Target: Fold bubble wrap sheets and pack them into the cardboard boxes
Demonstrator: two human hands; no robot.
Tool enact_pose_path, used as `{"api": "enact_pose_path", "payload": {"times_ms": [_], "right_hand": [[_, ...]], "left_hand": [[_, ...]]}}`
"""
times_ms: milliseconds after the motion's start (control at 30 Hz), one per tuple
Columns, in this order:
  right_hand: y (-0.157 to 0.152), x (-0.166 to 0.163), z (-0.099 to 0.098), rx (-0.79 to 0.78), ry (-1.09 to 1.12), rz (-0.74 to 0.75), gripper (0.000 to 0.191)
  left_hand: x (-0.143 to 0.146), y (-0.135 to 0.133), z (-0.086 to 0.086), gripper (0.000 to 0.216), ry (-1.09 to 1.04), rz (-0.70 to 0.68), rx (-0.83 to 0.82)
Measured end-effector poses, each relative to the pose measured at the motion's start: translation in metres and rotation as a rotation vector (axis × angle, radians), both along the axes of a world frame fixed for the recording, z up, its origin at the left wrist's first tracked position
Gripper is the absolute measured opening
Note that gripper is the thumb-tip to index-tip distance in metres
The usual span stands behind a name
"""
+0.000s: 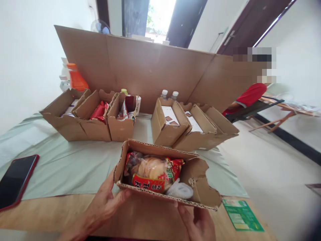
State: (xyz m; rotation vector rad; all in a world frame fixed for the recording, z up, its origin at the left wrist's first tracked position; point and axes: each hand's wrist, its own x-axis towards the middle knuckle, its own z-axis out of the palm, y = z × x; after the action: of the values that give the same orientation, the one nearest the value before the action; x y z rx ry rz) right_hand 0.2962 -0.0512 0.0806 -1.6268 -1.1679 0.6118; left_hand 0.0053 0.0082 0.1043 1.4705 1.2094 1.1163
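Brown cardboard is forming a tall far panel [150, 63], probably a screen. Nearer, an open oblong brown cardboard box [202, 184] is holding a red-and-clear plastic snack bag [150, 172] lengthwise, presumably for fit. The left hand [110, 197] is pinching the box's left end; the right hand [197, 221] is bracing its near wall, probably for balance, though I cannot tell its half-hidden fingers' closure. A small white bundle [181, 190] is lying right of the bag.
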Motion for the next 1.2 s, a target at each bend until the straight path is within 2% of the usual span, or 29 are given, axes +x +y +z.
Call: {"api": "enact_pose_path", "payload": {"times_ms": [100,200,267,333,433,500,633,733,833,933,1033,1133,1200], "right_hand": [[-0.019,-0.021,-0.027,0.057,0.015,0.020,0.056],[-0.030,-0.042,-0.049,0.126,-0.068,0.039,0.052],[-0.030,-0.039,-0.056,0.130,-0.128,0.043,0.044],[-0.021,-0.024,-0.053,0.088,-0.133,0.047,0.042],[0.010,0.002,-0.036,0.022,-0.021,0.062,0.057],[0.032,0.008,-0.024,0.003,0.088,0.139,0.064],[0.051,-0.004,-0.019,-0.108,0.258,0.285,0.048],[0.053,-0.010,-0.029,-0.136,0.218,0.234,0.042],[0.059,-0.009,-0.035,-0.077,0.024,0.208,0.035],[0.074,-0.011,-0.029,-0.013,-0.133,0.221,0.029],[0.099,-0.018,-0.015,0.029,-0.166,0.252,0.025],[0.134,-0.025,-0.009,0.068,-0.139,0.264,0.023],[0.157,-0.028,-0.012,0.075,-0.113,0.241,0.029]], "left_hand": [[-0.011,0.035,-0.005,0.063,0.033,-0.048,0.087],[-0.011,0.080,-0.014,0.068,0.037,0.059,0.163],[-0.002,0.092,-0.026,0.072,0.062,0.142,0.150],[0.011,0.085,-0.040,0.074,0.070,0.172,0.105],[0.033,0.052,-0.057,0.079,0.038,0.128,0.067],[0.045,0.033,-0.059,0.080,0.047,0.072,0.082],[0.059,0.021,-0.055,0.091,0.079,-0.077,0.137],[0.059,0.025,-0.057,0.111,0.098,-0.137,0.143],[0.052,0.032,-0.059,0.113,0.122,-0.115,0.135],[0.045,0.041,-0.057,0.098,0.132,-0.083,0.150],[0.040,0.056,-0.051,0.078,0.131,-0.045,0.171],[0.036,0.082,-0.039,0.061,0.175,0.074,0.149],[0.035,0.106,-0.032,0.050,0.235,0.173,0.121]]}}
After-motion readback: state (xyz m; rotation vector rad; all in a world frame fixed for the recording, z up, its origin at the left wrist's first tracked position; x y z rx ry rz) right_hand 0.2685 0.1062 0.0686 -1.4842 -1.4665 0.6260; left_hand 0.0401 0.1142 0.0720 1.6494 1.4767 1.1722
